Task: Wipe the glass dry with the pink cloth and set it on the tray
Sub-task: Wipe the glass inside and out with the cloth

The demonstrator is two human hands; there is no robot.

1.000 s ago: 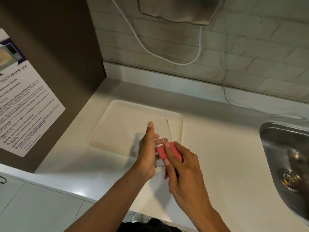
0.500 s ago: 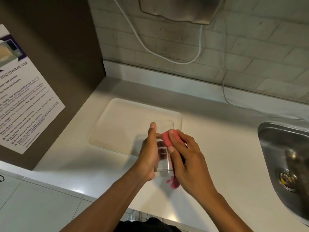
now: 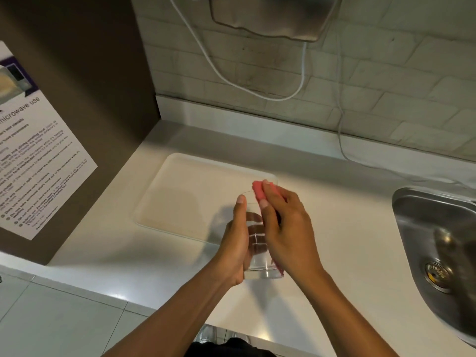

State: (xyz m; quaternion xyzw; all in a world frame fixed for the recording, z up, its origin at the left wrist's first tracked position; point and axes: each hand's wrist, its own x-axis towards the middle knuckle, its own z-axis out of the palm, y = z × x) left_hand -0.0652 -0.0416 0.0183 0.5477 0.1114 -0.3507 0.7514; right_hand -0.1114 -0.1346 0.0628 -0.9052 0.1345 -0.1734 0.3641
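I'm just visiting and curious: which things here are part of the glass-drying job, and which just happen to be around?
In use: glass, pink cloth, tray, left hand, right hand.

Just around: sink, microwave notice, white cable, counter.

Dim, soft shadows, blurred edges.

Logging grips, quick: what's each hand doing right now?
Left hand: closed around the glass.
Right hand: closed on the pink cloth, pressed against the glass.

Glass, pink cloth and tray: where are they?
glass [image 3: 260, 264], head view, clear lower wall near its base.
pink cloth [image 3: 258, 189], head view, top fold above the fingers.
tray [image 3: 185, 191], head view, bare middle.
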